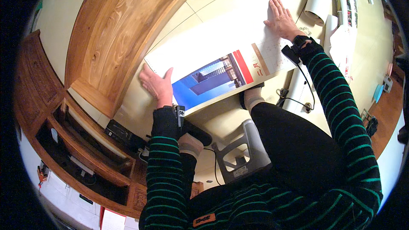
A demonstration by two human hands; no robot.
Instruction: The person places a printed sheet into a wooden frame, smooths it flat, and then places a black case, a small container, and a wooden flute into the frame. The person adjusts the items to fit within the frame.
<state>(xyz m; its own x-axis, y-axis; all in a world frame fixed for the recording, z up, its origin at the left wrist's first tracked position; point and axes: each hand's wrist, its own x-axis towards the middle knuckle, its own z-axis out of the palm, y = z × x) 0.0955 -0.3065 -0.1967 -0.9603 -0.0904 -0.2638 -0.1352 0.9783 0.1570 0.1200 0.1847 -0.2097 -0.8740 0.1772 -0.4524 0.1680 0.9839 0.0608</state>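
A large wall calendar [213, 77] lies on the floor before me, with a photo of a tall blue building, a red band and a pale grid. A glaring white sheet [221, 32] spreads across its far side; I cannot tell whether it belongs to the calendar. My left hand [156, 86] rests at the left edge, thumb spread away from the fingers. Flat on the white surface at the far right edge is my right hand [283, 22], its fingers stretched out. Neither hand grips anything that I can see.
To the left lies an empty wooden drawer [123, 30], beside a carved wooden cabinet [85, 145] with open compartments. Rolled paper [320, 0] and printed sheets [347, 8] lie at the far right. A grey plastic stool [245, 153] stands under me, with cables around my feet.
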